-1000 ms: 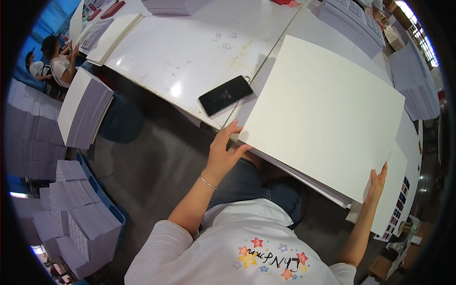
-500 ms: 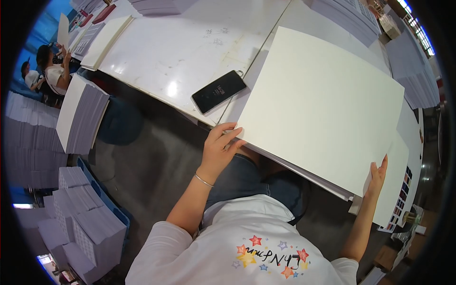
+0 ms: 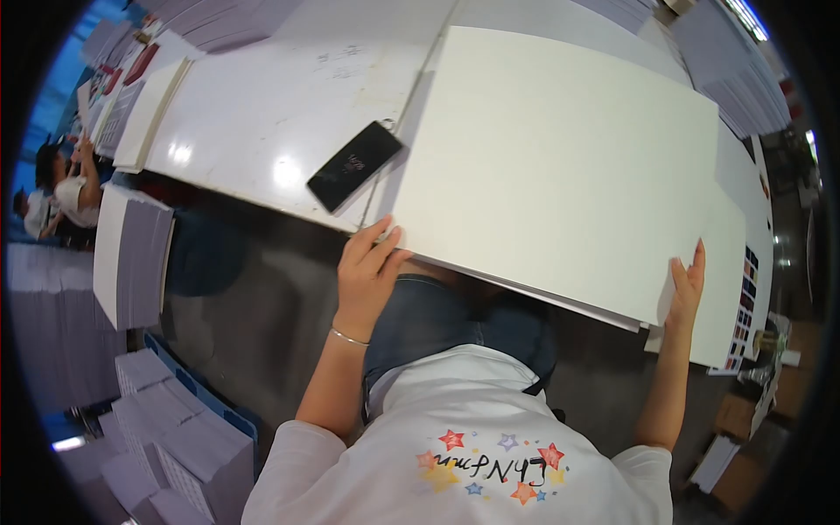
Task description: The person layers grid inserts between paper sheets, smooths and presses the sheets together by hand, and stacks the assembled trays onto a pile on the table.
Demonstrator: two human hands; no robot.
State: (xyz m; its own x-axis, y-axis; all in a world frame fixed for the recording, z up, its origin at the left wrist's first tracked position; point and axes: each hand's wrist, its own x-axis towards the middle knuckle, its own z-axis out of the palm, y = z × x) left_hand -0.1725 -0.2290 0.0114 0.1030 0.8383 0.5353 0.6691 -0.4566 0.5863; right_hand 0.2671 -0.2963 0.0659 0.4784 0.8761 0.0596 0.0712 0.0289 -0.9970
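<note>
A large white sheet (image 3: 560, 175) lies on top of others at the near edge of the table, with layered edges showing along its front side. My left hand (image 3: 372, 267) touches its near left corner, fingers apart and slightly bent. At the right edge of the sheet, my right hand (image 3: 687, 284) rests with its fingers stretched out and pointing away from me. Another white sheet (image 3: 729, 262) sticks out from underneath on the right. A dark smartphone (image 3: 354, 166) with a lit clock lies left of the pile, near my left hand.
Paper stacks stand on the white table (image 3: 271, 114), including a tall stack (image 3: 731, 74) at the far right. A thick stack (image 3: 131, 254) and bundles in a blue crate (image 3: 206, 385) are at left. Two people (image 3: 74, 184) sit far left. Cartons (image 3: 744, 416) stand low right.
The camera view has shifted, so the table, phone and sheet appear further left and higher. Both hands stay at the sheet's edges, with little visible change in their pose.
</note>
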